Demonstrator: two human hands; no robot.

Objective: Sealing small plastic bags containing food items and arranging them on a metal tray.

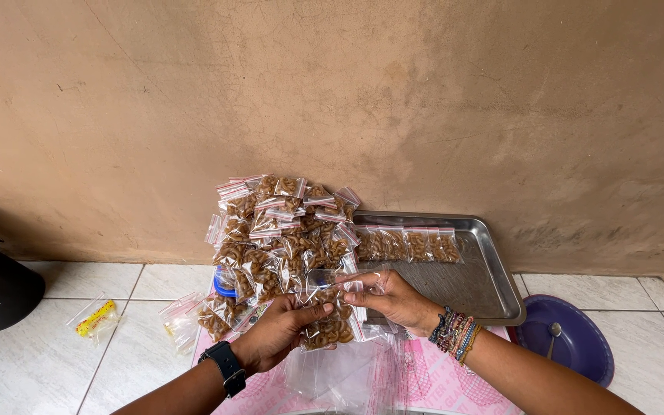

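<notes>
A small clear zip bag [330, 278], not yet filled, was held up between both hands, right in front of the heap. The left hand [282, 332], with a black watch at the wrist, was curled under it, thumb pressed against the bag's lower edge. The right hand [392, 298], beaded bracelets [455, 335] on its wrist, was closed in a pinch on the bag's right corner. Just beyond the fingertips, a pile of small filled bags [282, 230] of brown curled snacks was stacked against the wall. Past the right hand, a steel tray [486, 288] was seen carrying a row of filled bags [409, 244]. Further right of that wrist, a purple plate [578, 338] with a spoon was lying on the tiles. Beneath the forearms, loose clear plastic [340, 376] was spread over a pink sheet [432, 384].
</notes>
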